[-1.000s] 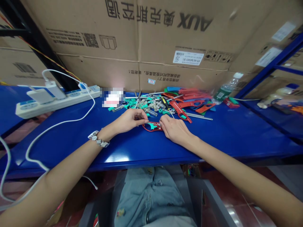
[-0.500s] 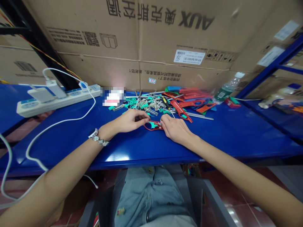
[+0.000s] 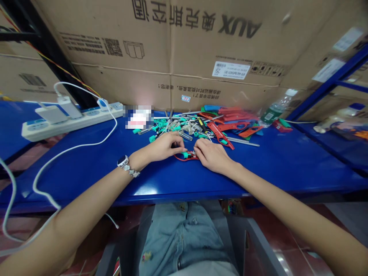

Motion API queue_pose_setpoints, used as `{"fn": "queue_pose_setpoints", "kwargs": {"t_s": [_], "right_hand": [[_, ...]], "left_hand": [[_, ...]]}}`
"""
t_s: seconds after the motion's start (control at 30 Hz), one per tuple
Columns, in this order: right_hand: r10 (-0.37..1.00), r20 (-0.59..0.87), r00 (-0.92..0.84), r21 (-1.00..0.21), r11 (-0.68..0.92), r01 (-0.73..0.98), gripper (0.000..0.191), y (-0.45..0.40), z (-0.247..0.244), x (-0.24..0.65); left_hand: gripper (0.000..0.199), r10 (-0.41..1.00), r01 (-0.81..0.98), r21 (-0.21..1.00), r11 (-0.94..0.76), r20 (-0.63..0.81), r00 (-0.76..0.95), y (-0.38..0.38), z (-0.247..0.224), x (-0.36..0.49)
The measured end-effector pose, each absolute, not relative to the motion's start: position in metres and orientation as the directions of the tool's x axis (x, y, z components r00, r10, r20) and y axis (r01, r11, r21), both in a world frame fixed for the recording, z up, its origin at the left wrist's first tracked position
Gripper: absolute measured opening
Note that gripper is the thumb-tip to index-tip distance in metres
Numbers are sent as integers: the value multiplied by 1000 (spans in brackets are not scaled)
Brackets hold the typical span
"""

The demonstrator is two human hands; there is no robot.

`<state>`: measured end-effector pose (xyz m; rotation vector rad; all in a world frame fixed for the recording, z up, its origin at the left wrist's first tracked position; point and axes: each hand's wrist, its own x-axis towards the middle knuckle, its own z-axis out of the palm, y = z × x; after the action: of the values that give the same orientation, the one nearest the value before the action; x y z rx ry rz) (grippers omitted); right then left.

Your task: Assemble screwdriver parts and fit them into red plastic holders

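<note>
A red plastic shell (image 3: 186,158) with a teal part (image 3: 185,154) and small metal pieces inside lies on the blue table in front of me. My left hand (image 3: 166,146) is closed over its left end, thumb and fingers pinched by the teal part. At the right end, my right hand (image 3: 212,154) has its fingers curled round the shell. Just beyond my hands is a pile of teal and clear parts (image 3: 175,124) with metal rods. A yellow and black screwdriver (image 3: 202,124) lies on that pile, beside a red shell (image 3: 220,135).
Red and blue shells (image 3: 235,115) are heaped at the back, near a plastic bottle (image 3: 273,113). A white power strip (image 3: 48,128) with chargers and a white cable (image 3: 83,145) occupies the left. Behind the blue table (image 3: 276,165) stands a large cardboard box (image 3: 115,76).
My left hand has moved a little to the right over the red shell, and its fingertips now cover more of the teal part. My right hand has hardly moved.
</note>
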<state>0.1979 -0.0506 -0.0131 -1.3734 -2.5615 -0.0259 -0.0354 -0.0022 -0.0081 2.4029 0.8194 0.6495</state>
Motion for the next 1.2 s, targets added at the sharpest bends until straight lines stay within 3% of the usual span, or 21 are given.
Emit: {"fn": "queue_pose_setpoints", "kwargs": {"t_s": [0.33,0.6,0.73,0.9,1.07,1.2], "right_hand": [[816,253,-519,-236,573,785,14,-42,-17,202],[803,276,-528,-207,586,783,11,-34,-11,206],[799,272,-537,-205,593,779,12,-31,-10,207],[790,285,-543,-197,602,774,10,-27,-10,209],[780,297,-551,-203,615,762,11,-25,-11,211],[764,301,-570,-216,637,740,10,-23,-13,211]], "left_hand": [[20,669,458,555,-695,263,696,1,-13,-35],[29,619,477,410,-777,363,697,0,-6,-44],[36,708,519,484,-705,439,553,-1,8,-63],[29,759,547,545,-636,314,570,-10,12,-86],[25,737,577,509,-638,188,649,-15,5,-94],[23,707,576,460,-676,184,683,-10,1,-94]]}}
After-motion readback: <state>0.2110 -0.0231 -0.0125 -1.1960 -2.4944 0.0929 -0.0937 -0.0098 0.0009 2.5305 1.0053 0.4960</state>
